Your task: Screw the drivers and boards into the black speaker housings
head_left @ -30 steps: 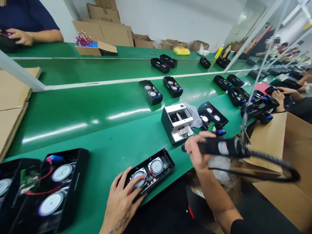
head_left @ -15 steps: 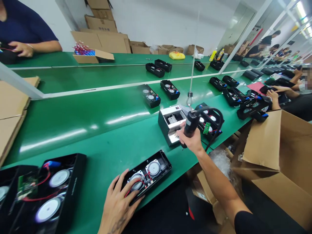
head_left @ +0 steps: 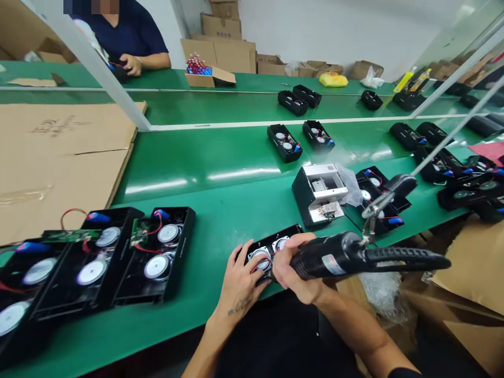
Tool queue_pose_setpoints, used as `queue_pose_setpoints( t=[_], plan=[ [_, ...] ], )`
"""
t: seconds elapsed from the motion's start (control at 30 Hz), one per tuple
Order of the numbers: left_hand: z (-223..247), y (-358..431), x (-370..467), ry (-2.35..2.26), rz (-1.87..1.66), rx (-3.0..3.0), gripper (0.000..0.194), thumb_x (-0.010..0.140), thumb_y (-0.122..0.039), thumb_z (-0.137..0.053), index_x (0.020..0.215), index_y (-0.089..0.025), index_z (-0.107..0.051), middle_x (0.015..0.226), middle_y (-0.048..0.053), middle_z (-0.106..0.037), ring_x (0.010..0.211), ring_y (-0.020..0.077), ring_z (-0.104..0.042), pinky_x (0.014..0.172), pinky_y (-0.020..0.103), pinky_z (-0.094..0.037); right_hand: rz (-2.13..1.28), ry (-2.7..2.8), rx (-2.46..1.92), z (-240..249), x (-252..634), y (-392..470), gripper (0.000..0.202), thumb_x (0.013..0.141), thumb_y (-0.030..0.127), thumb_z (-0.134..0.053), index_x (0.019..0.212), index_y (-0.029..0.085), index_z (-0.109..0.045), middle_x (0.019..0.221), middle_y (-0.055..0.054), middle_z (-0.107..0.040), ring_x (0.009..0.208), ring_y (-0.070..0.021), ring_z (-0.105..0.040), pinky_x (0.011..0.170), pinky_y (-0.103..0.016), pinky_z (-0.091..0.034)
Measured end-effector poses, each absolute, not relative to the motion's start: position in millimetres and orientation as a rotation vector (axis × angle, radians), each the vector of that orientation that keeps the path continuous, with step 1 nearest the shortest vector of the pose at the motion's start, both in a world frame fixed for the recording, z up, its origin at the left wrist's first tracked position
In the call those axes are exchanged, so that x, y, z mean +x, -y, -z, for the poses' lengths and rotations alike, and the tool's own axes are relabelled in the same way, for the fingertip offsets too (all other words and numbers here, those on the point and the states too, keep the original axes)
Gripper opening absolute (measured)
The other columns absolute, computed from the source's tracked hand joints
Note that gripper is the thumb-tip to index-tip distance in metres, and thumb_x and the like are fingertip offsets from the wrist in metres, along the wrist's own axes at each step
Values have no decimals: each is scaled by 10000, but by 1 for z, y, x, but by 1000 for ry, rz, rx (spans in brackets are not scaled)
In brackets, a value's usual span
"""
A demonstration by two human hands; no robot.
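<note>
A black speaker housing point(head_left: 293, 231) with two round speakers and red wires lies on the green bench in front of me. My left hand point(head_left: 243, 275) rests on its left end, fingers bent over the rim and wires. In my right hand point(head_left: 297, 268) is a black electric screwdriver point(head_left: 326, 256), hung from a cord and tilted low over the housing. Its tip is hidden behind my fingers. Just beyond the housing stands a black and silver screw feeder point(head_left: 318, 194).
Several open housings point(head_left: 179, 262) with speakers, batteries and boards lie on the left. More housings point(head_left: 378, 210) are right of the feeder. Large cardboard point(head_left: 59, 152) lies at left, a carton point(head_left: 472, 257) stands at right. A person point(head_left: 134, 37) sits across the bench.
My right hand has brought the screwdriver from beside the feeder down to the housing under my left hand. The view has turned left, showing more housings there.
</note>
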State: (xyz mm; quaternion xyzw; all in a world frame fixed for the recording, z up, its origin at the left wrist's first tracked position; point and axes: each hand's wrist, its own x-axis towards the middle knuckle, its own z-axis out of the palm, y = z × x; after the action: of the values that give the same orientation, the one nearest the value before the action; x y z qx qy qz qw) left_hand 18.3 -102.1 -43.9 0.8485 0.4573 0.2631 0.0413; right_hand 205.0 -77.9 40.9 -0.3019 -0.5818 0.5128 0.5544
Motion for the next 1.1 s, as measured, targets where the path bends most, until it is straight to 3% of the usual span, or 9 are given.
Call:
queue_pose_setpoints(
  t=[0.1,0.27,0.53,0.7,0.87,1.1],
  plan=[
    [45,102,19,-1404,-840,2581,143,852,-275,-852,992,-288,-823,1270,20,-793,1503,392,-518,1240,579,-404,-1126,1453,-640,-42,196,76,296,1057,318,-652,1264,315,-440,645,110,-500,492,-132,-514,541,-295,-485],
    [47,102,20,-1410,-860,2575,64,876,-285,-822,941,-285,-825,1201,30,-791,1499,382,-508,1240,562,-395,-1113,1466,-619,-35,186,75,284,1066,315,-628,1266,320,-425,645,118,-472,491,-135,-516,562,-304,-493],
    [51,103,20,-1403,-860,2583,204,873,-210,-761,1049,-293,-824,1282,36,-775,1513,394,-491,1243,581,-381,-1014,1635,-723,-44,188,74,307,986,228,-643,1198,294,-431,682,100,-567,544,-154,-597,605,-319,-539],
    [50,103,21,-1397,-868,2576,147,886,-234,-766,1014,-280,-821,1292,37,-777,1497,418,-501,1226,598,-391,-1142,1552,-674,-33,186,74,275,1003,248,-647,1168,289,-431,653,113,-505,478,-129,-517,543,-296,-484],
    [52,106,23,-1394,-907,2558,314,909,-209,-716,1203,-278,-804,1297,48,-778,1524,410,-478,1240,583,-376,-1086,1569,-710,-22,186,80,263,993,292,-673,1130,315,-450,684,101,-527,530,-154,-556,608,-332,-540],
    [59,111,26,-1417,-943,2495,333,985,-298,-671,1299,-337,-775,1256,11,-803,1527,367,-475,1241,530,-358,-908,1571,-791,-8,176,99,199,890,229,-717,1003,313,-576,715,72,-614,571,-165,-612,692,-353,-583]
  ],
)
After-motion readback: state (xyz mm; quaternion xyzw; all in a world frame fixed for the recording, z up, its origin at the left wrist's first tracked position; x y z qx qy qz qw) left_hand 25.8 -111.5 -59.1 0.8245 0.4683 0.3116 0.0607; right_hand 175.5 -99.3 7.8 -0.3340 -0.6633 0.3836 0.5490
